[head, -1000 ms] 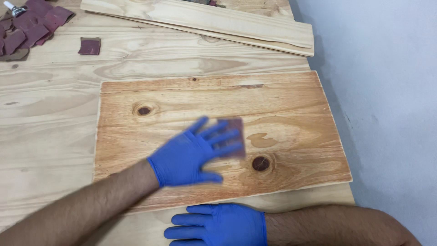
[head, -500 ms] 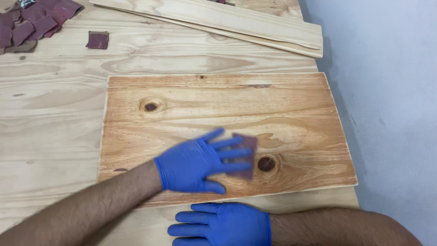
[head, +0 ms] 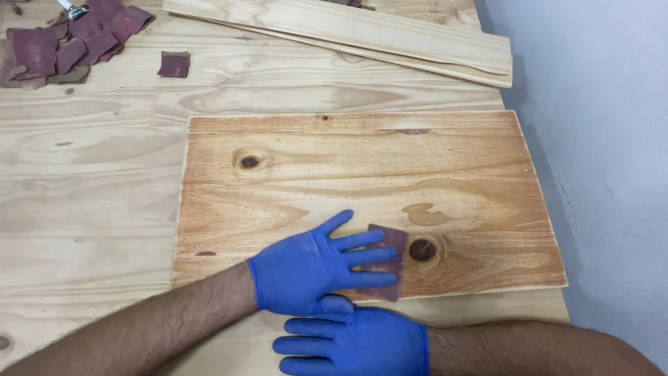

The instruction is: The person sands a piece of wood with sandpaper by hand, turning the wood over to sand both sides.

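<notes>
A rectangular stained wooden board [head: 362,160] with two dark knots lies flat on a pale wood workbench [head: 90,188]. My left hand [head: 316,268], in a blue glove, lies flat near the board's front edge, fingers spread, pressing a reddish-brown square of sandpaper [head: 391,244] against the wood beside the right knot. My right hand [head: 355,342], also in a blue glove, rests palm down on the bench just in front of the board, its fingers pointing left and touching the left hand's thumb.
Several used reddish sandpaper pieces [head: 62,45] lie piled at the far left, with one loose piece [head: 174,65] nearby. Two long pale planks [head: 348,31] lie stacked at the back. The bench's right edge drops to a grey floor [head: 612,153].
My left hand has slid the sandpaper toward me, down to the board's front edge, and its motion blur is gone. The view has shifted so the board sits further right.
</notes>
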